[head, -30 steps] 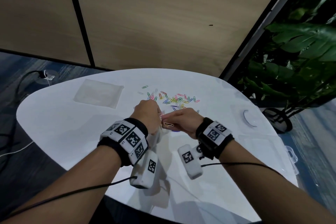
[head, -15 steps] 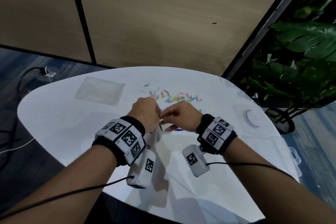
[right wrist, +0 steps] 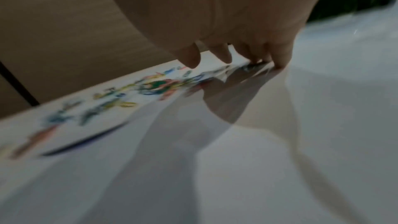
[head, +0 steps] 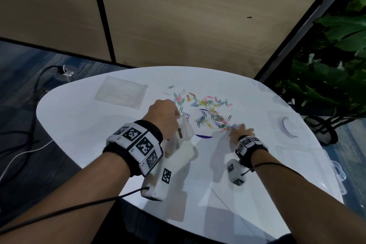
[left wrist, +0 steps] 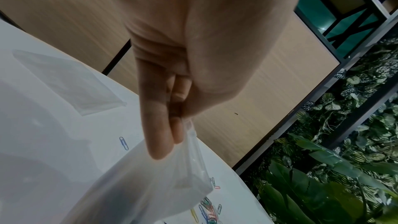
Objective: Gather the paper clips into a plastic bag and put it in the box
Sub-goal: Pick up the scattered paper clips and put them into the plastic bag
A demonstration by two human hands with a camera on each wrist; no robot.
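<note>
1. Paper clips (head: 208,112) of many colours lie scattered on the white table (head: 79,125), just past both hands.
2. The left hand (head: 163,118) pinches the rim of a clear plastic bag (head: 183,134) between its fingers (left wrist: 158,125); a few clips show inside.
3. The right hand (head: 238,131) reaches down with its fingers (right wrist: 190,55) spread and bent at the clips' near edge; whether they hold one is blurred.
4. A clear box (head: 309,164) sits at the table's right edge.

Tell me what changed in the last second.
The right hand left the bag and reached right to the paper clips, fingertips down on the near ones. The left hand still pinches the bag's rim. The spare bags and box stayed put.
</note>
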